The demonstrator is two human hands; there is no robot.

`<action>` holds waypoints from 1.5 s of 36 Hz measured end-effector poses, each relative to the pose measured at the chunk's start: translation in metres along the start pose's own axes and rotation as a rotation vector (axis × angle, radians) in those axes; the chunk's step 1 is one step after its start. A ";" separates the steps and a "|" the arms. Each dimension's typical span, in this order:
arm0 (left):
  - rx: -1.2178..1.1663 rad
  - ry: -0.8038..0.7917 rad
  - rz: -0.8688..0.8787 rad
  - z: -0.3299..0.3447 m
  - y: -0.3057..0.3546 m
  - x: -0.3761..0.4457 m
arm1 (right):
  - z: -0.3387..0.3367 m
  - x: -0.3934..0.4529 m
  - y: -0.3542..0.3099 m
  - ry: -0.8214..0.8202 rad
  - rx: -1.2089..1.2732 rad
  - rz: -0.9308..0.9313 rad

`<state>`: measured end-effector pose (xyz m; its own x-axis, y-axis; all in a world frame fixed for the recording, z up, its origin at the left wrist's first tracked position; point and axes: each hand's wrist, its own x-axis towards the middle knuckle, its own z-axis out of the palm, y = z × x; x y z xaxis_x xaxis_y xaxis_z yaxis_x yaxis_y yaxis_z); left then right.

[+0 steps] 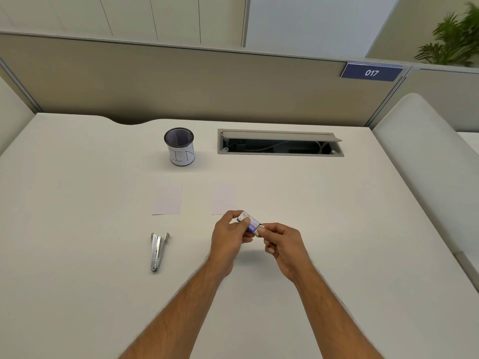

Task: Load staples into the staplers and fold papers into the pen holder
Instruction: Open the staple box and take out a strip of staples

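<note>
Two hands meet above the near middle of the surface [77, 294], both pinching a small purple-and-white staple box [249, 222]. The left hand [229, 235] grips its far-left end with curled fingers, and the right hand [282, 244] pinches its near-right end; the box's long axis runs far-left to near-right. To the left a metal stapler [157, 251] lies opened, long axis near-to-far. Two papers [168, 200] lie flat beyond, with the mesh pen holder [179, 146] upright farther back.
</note>
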<state>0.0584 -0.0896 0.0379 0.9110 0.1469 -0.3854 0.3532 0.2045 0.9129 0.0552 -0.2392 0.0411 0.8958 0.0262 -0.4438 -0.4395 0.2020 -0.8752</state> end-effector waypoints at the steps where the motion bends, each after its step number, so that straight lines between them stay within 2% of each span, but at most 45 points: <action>1: 0.001 -0.007 0.003 0.001 -0.001 -0.001 | 0.000 0.000 0.000 0.002 -0.002 -0.003; 11: -0.041 -0.060 0.009 0.002 0.001 -0.001 | -0.004 0.002 0.001 0.028 0.004 -0.025; 17: 0.050 -0.017 0.033 0.005 0.002 0.000 | -0.002 0.002 -0.002 0.013 -0.001 -0.025; 24: 0.048 -0.013 0.032 0.007 0.004 -0.004 | -0.001 0.002 -0.002 0.060 -0.003 -0.029; 30: 0.021 -0.063 0.015 0.008 0.003 -0.008 | -0.005 0.000 0.000 0.070 -0.023 -0.043; 41: 0.323 -0.085 -0.001 0.015 0.000 -0.005 | -0.004 -0.003 -0.003 0.040 -0.296 -0.088; 45: 0.442 -0.127 -0.026 0.016 0.000 -0.004 | -0.002 -0.002 -0.001 0.127 -0.548 -0.153; 48: 0.518 -0.151 -0.036 0.021 0.004 -0.003 | -0.002 0.002 0.001 0.212 -0.634 -0.211; 54: 0.546 0.035 0.057 0.023 0.012 -0.003 | -0.011 0.026 0.003 0.412 -0.666 -0.196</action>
<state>0.0649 -0.1093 0.0534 0.9276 0.1774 -0.3287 0.3710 -0.3350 0.8661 0.0768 -0.2484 0.0251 0.9213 -0.3384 -0.1918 -0.3407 -0.4642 -0.8176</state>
